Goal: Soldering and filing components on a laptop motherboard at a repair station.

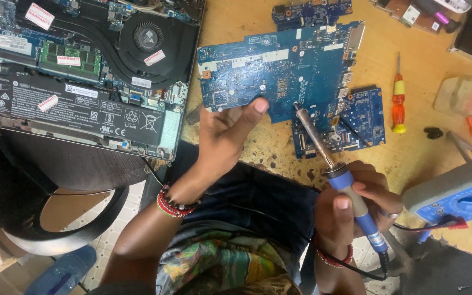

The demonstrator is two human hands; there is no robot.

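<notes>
Gripped in the right hand (356, 205), a blue-handled soldering iron (334, 169) pointed toward eleven o'clock, its metal tip meeting the blue circuit board (279, 71) on the wooden workbench (411, 131). At nine o'clock from the tip, the left hand (225, 134) pinched the board's lower edge, thumb on top. An opened laptop (83, 71) lay at the board's nine o'clock; an orange-and-yellow screwdriver (398, 101) lay at its three o'clock, well apart.
</notes>
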